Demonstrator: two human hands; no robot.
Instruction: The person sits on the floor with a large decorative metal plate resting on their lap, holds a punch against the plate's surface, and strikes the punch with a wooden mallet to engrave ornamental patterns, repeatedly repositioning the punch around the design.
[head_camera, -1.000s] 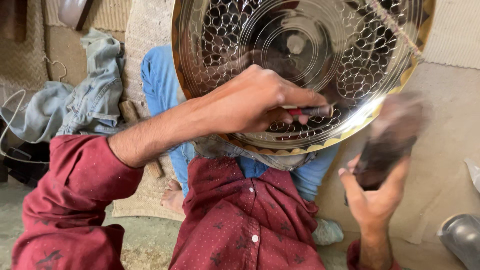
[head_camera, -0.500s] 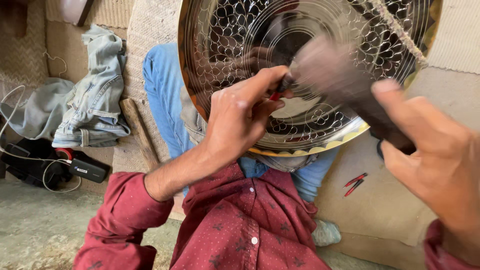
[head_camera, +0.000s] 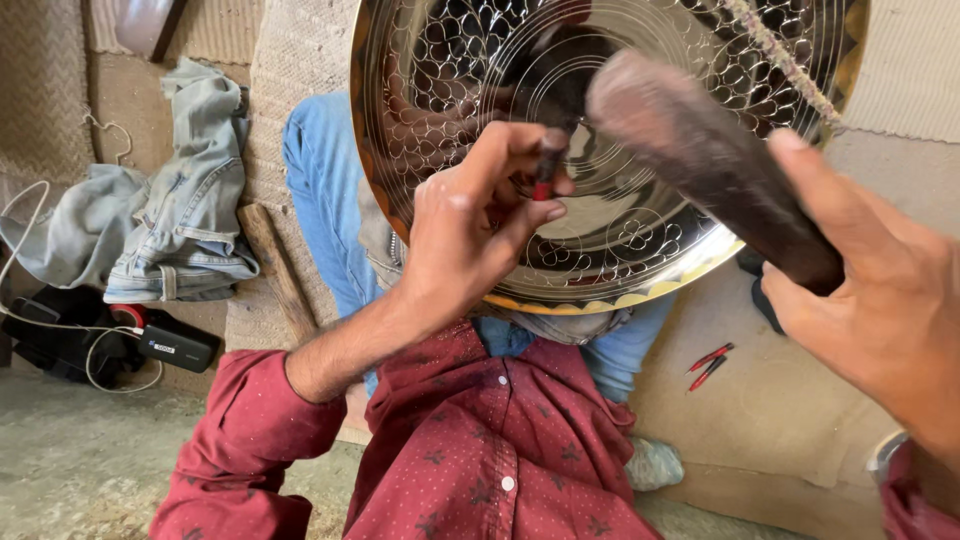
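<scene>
Engraved metal tray (head_camera: 640, 250): large, round, polished, gold-toned scalloped rim. Stands tilted on the person's lap, face toward the camera, propped against the blue-jeaned legs (head_camera: 320, 190). Judged: this angle puts the engraved face within reach of both hands and catches the light on the pattern.

Denim garment (head_camera: 170, 220): crumpled on the floor to the left, well apart from the tray.

Hammer (head_camera: 700, 160): dark, worn wooden-looking body, blurred in this frame. Right hand (head_camera: 880, 310) is wrapped tight around its lower end; the head sits just beside the top of the chisel, contact not resolvable through the blur.

Left hand (head_camera: 470, 230): fingers pinched together around a small chisel (head_camera: 545, 165), dark shaft with a red band, tip set against the tray's inner rings. Judged: low grip near the tip steadies the point on the line.

Black device with cables (head_camera: 170, 345): on the floor lower left, white cord looping near it.

Wooden handle (head_camera: 275, 270): lying along the edge of the woven mat (head_camera: 290, 60), beside the leg.

Red-handled tools (head_camera: 710, 365): a small pair on the tan floor covering (head_camera: 760, 420), right of the lap, untouched.

Surface and room: floor-level work; woven matting behind, dusty concrete floor (head_camera: 70, 450) lower left, daylight.
</scene>
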